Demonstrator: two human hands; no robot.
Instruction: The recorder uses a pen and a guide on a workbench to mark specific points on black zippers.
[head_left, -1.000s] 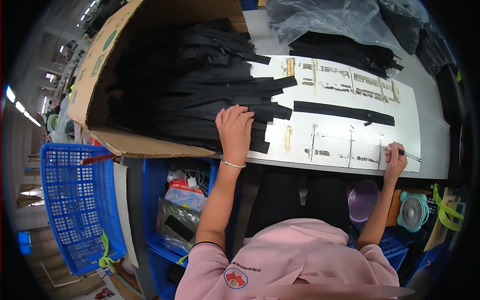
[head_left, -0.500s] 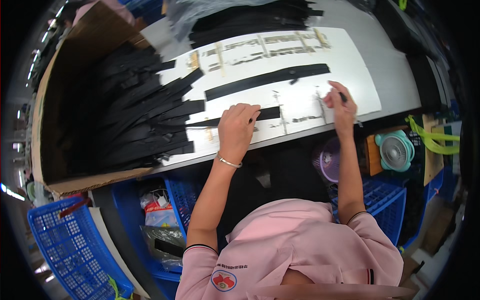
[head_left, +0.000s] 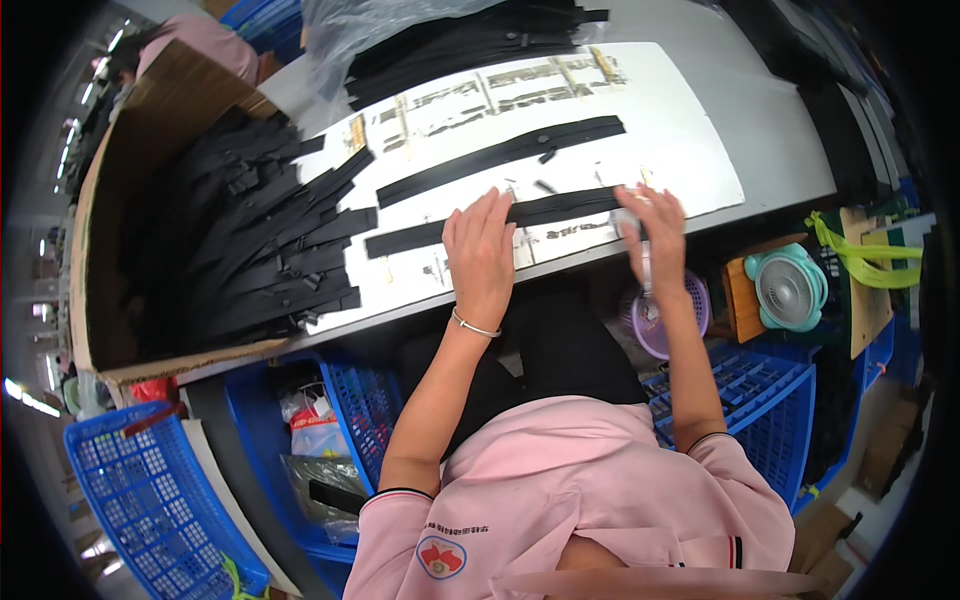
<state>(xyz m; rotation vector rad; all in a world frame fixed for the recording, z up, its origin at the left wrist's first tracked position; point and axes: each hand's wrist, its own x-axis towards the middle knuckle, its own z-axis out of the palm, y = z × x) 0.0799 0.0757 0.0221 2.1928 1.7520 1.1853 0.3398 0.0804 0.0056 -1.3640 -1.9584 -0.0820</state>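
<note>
A black fabric strip (head_left: 565, 207) lies lengthwise across the white board (head_left: 700, 170), close to its near edge. My left hand (head_left: 482, 250) rests flat over its middle, fingers stretched out and slightly apart. At the strip's right end is my right hand (head_left: 658, 225), its fingers bent down near the fabric. A thin, pale, shiny object (head_left: 644, 265) shows along that palm, blurred, and I cannot make out its kind. Farther back lies a second black strip (head_left: 500, 160), roughly parallel. Two small black pieces sit between the strips, one of them a loose scrap (head_left: 545, 187).
A cardboard box (head_left: 95, 300) full of black strips stands at the left, some hanging onto the board. Behind the board is a stack of black strips (head_left: 470, 50) beside clear plastic. Blue baskets (head_left: 150, 480), a purple bin (head_left: 690, 310) and a small teal fan (head_left: 790, 285) are below the table edge.
The near strip has come out of the box pile to the right and lies across the board. My left hand has flattened onto it; my right hand has moved down to its right end.
</note>
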